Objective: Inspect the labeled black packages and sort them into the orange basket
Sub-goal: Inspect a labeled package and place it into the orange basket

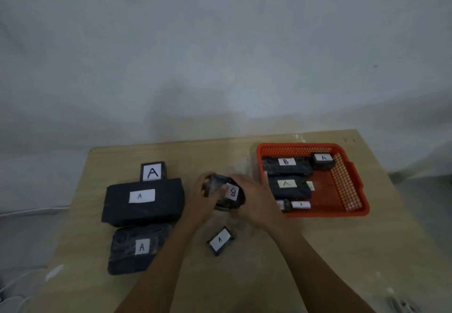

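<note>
1. Head view: both hands hold one black package, the B pack, just above the table and just left of the basket.
2. The left hand has its fingers curled over the pack's left end; the thumb lies on the top face beside the white label.
3. The right hand cups the pack's right side and near edge, fingers wrapped round it. Both hands are clamped on the same pack.
4. The label faces up and reads B, so the inspection looks about done; the move rightward into the basket is likely next.
5. The basket already holds a long B pack, an A pack, a small A box in its far corner, and small pieces at its near-left corner, too blurred to read.
6. Left of the basket, well apart from it, wait a big A pack, a cube A, a wrinkled A pack and a small A pack.
7. Handling, as a judgement: the wrap looks glossy and crinkled, so probably slick film over a fairly stiff block. Gripping the ends, as now, seems safest; weight cannot be told.
</note>
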